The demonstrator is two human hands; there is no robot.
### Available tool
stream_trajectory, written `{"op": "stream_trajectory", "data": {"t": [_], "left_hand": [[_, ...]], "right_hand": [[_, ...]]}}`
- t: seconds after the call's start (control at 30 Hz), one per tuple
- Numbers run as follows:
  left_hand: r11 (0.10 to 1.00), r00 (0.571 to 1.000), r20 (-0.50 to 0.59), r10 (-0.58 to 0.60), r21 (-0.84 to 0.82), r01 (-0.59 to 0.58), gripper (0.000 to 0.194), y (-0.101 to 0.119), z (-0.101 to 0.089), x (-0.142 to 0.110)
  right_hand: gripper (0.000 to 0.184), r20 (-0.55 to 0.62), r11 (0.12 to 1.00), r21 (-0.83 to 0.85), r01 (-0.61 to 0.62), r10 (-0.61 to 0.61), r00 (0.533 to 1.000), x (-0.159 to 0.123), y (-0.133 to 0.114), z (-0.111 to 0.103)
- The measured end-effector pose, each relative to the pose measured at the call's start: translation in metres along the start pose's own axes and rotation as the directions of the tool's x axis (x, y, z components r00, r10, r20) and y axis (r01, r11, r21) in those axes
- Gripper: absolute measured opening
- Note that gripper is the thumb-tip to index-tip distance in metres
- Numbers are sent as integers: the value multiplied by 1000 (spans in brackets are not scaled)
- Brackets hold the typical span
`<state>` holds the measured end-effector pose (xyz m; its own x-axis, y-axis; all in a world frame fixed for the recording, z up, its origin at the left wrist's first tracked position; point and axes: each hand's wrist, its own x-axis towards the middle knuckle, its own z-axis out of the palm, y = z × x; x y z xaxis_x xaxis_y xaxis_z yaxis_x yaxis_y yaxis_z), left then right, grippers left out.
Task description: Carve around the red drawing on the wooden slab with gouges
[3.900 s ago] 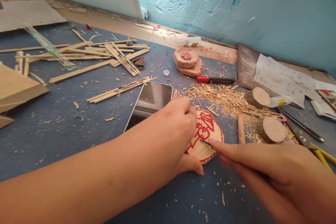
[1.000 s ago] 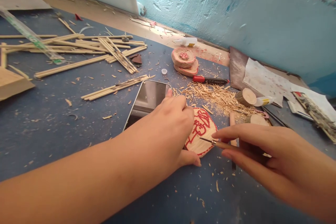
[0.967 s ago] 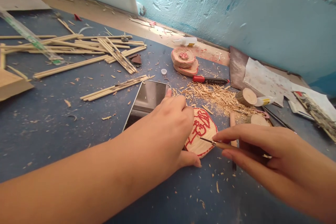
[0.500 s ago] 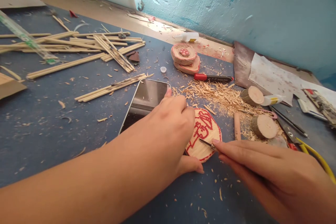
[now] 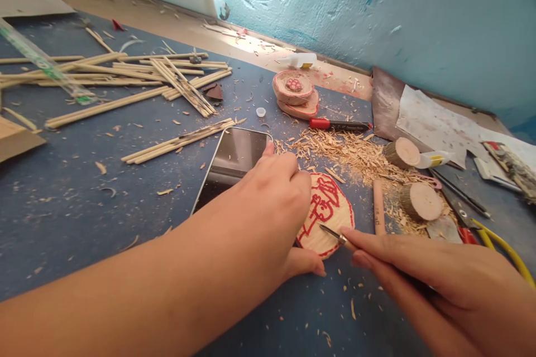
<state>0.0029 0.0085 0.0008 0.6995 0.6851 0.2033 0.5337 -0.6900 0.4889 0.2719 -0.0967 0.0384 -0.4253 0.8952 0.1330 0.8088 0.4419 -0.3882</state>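
A round wooden slice (image 5: pixel 330 217) with a red outline drawing lies on the dark blue mat (image 5: pixel 84 178). My left hand (image 5: pixel 272 206) presses down on its left side, fingers curled over the edge and thumb against its near rim. My right hand (image 5: pixel 422 279) pinches a thin carving tool (image 5: pixel 333 232) whose metal tip touches the slice's near right part.
A phone (image 5: pixel 234 164) lies face up just left of my left hand. Wood shavings (image 5: pixel 355 156), two log pieces (image 5: pixel 419 201), a red marker (image 5: pixel 339 124), stacked carved slices (image 5: pixel 295 92), a glue bottle (image 5: pixel 299 59), yellow-handled pliers (image 5: pixel 489 234) and several wooden sticks (image 5: pixel 125 78) lie around.
My right hand lowered the carving tool from just above the slice until its tip rests on the wood. My left hand has stayed on the slice.
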Motion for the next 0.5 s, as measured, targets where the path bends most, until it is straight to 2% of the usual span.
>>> {"op": "stream_trajectory", "data": {"t": [0.07,0.17,0.33,0.5], "left_hand": [[999,996,-82,34,3,-34,89,-4,6,-5],[998,993,-107,59,20,-57,87,-6,10,-9],[997,992,-107,72,33,-69,87,-6,9,-10],[999,996,-77,49,24,-47,86,-6,8,-9]], "right_hand": [[33,-22,1000,8,4,-3,1000,-3,-3,4],[40,-88,1000,27,-14,16,996,-10,-5,9],[36,-28,997,-70,-13,11,1000,-14,-4,6],[31,-79,996,-84,1,-7,997,-11,-4,8]]}}
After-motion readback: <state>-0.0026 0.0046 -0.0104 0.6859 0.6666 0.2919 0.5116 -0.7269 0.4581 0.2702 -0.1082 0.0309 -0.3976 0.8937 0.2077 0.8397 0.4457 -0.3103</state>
